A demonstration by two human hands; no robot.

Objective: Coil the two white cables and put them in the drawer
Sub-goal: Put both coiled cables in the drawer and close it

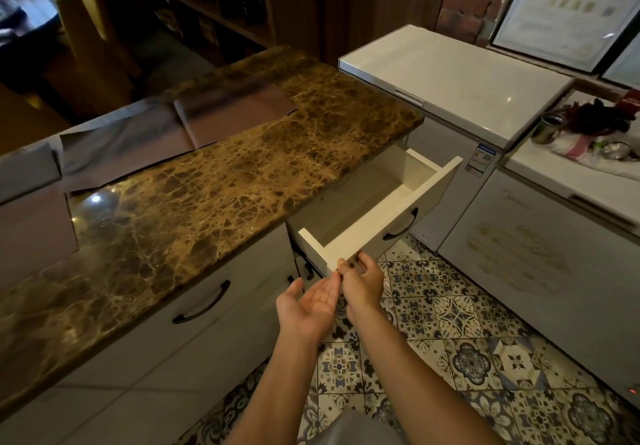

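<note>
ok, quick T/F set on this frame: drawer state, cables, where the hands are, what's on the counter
1. The drawer is pulled open. True.
2. Two white cables lie coiled in the drawer. False: the part of its inside that shows is bare, and no cable shows anywhere.
3. The right hand is at the drawer's near front corner. True.
4. The left hand grips the dark handle on the drawer front. False: it is palm up, open, below the corner.
5. The marble counter carries brown sheets at its far edge. True.
</note>
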